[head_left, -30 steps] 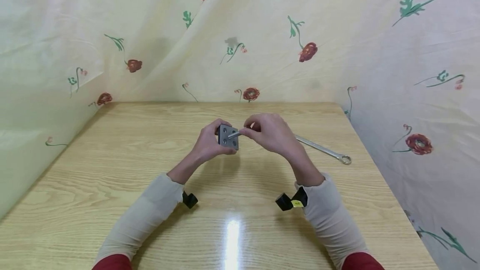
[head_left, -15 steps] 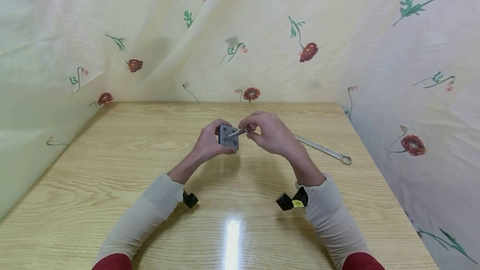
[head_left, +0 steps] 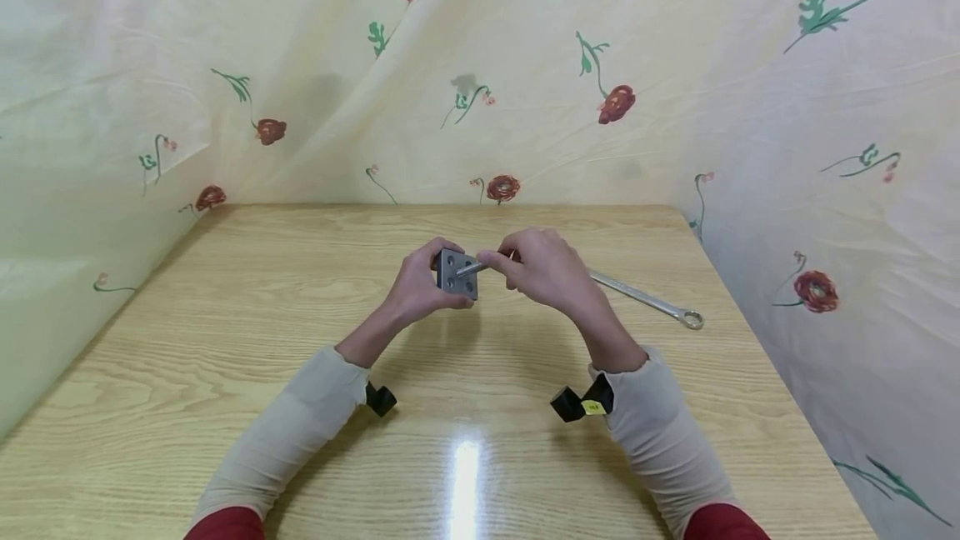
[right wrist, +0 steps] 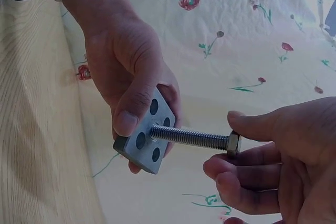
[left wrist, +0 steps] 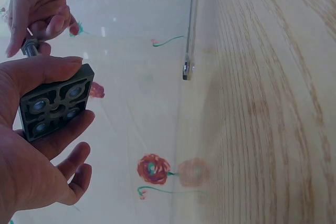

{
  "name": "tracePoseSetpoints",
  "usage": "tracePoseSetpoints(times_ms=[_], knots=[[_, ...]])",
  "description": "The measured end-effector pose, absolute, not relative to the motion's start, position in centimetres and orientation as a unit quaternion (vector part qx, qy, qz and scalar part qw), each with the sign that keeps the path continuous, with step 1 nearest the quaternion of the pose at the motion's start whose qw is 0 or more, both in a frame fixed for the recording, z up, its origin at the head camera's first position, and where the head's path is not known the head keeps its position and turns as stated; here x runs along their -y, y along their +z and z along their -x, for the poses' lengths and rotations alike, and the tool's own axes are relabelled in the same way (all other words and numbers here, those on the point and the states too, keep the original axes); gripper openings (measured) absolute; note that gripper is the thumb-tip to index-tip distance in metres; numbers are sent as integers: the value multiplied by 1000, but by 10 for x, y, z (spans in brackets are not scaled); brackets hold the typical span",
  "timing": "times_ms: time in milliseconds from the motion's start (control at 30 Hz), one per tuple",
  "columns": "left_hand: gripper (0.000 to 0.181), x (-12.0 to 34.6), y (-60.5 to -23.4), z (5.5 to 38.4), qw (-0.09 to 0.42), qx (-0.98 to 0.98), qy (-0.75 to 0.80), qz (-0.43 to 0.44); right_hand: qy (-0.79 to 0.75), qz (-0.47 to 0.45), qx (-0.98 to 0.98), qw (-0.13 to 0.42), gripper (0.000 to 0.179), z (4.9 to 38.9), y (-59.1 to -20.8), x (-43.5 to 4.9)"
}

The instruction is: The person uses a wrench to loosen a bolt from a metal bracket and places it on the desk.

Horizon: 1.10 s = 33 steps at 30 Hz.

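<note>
My left hand grips a square grey metal plate by its edges, held up over the table. Round holes sit near the plate's corners, and its ribbed back faces the left wrist camera. A long threaded bolt stands out from the middle of the plate, its tip in the centre hole. At the bolt's other end, my right hand pinches the hex head between thumb and fingers. Much of that head is hidden behind the thumb in the head view.
A combination wrench lies on the wooden table to the right, partly behind my right hand. Flower-patterned cloth hangs along the back and both sides. Small black devices are strapped at both wrists.
My right fingers reached forward along the bolt head half a second ago, leaving it in sight; now the thumb has slid forward over it. The left hand and plate stay still.
</note>
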State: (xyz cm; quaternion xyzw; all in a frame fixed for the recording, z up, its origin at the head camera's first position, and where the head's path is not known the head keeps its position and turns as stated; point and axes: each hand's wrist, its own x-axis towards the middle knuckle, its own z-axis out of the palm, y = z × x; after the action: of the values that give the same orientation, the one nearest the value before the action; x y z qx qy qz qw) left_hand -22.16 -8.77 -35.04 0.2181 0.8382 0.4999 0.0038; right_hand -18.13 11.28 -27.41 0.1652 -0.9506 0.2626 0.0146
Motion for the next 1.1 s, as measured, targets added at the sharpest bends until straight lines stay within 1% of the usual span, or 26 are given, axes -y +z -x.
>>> tracePoseSetpoints(times_ms=[200,533,700,800,933,967,1000,1100], knots=[[64,88,-350,221,6,-837,501,-219,252,-206,944,53,22,180,-273,-113],[66,88,-349,221,11,-838,505,-208,251,-249,931,95,18,180,-273,-113],[65,87,-348,223,4,-838,503,-210,249,-265,924,121,22,181,-275,-112],[66,88,-349,223,2,-837,505,-212,247,-268,925,106,30,181,-274,-114],[66,88,-349,223,6,-836,505,-215,253,-247,934,57,52,181,-272,-116],[66,88,-349,223,8,-836,505,-215,257,-236,936,46,54,181,-272,-117],[65,88,-350,223,9,-835,506,-216,262,-224,938,39,55,182,-272,-117],[65,88,-349,223,9,-837,503,-215,270,-193,943,27,47,183,-272,-118]])
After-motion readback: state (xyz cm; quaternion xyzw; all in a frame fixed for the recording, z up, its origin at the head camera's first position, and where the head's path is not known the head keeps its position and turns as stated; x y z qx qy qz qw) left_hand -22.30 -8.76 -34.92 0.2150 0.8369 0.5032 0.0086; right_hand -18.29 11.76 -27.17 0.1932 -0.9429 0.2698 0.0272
